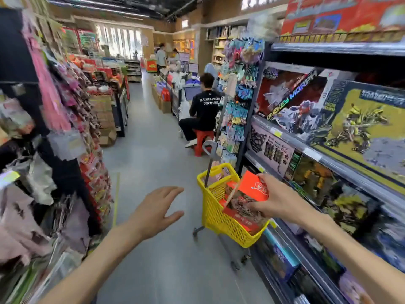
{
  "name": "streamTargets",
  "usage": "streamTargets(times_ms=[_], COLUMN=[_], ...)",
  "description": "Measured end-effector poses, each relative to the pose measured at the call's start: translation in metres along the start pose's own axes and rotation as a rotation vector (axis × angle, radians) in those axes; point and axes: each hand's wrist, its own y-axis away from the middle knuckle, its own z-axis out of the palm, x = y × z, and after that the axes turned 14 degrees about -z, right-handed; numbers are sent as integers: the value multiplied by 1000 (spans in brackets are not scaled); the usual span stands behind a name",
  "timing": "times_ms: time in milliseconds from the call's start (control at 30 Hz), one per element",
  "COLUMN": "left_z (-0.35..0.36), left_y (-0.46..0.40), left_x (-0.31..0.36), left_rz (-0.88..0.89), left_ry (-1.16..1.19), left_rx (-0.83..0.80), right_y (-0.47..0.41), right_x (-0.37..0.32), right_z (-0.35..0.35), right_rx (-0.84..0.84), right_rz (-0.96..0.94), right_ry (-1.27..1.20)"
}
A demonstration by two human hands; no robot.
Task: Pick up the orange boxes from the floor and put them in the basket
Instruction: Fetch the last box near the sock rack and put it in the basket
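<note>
Currently: right hand (278, 199) fingers pinch flat orange cardboard box (252, 191) over yellow plastic basket (217, 213), lower right; left hand (156, 210) spread, empty. Risk: box catches rim, tips out.

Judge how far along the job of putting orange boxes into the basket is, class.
Done: orange packaging already lies inside the yellow basket. In hand: the right hand holds an orange box over it; the left hand is empty. Left: releasing it; no floor boxes show.

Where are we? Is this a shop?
Yes, most likely a shop. Boxed toys fill the shelves on the right, packets hang on racks on the left, and a yellow basket on wheels stands in the aisle.
</note>
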Motion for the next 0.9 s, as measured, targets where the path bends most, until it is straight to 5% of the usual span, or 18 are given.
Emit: streamTargets(times_ms=[633, 900], left_z=[166, 282], left_y=[-439, -567], left_x=[-50, -35], left_rz=[461, 698], left_ry=[117, 87], left_rx=[-246, -440], right_y=[-243, -268], right_x=[224, 286], right_z=[14, 49], right_rx=[125, 175], right_rz=[384, 755], right_ry=[148, 222])
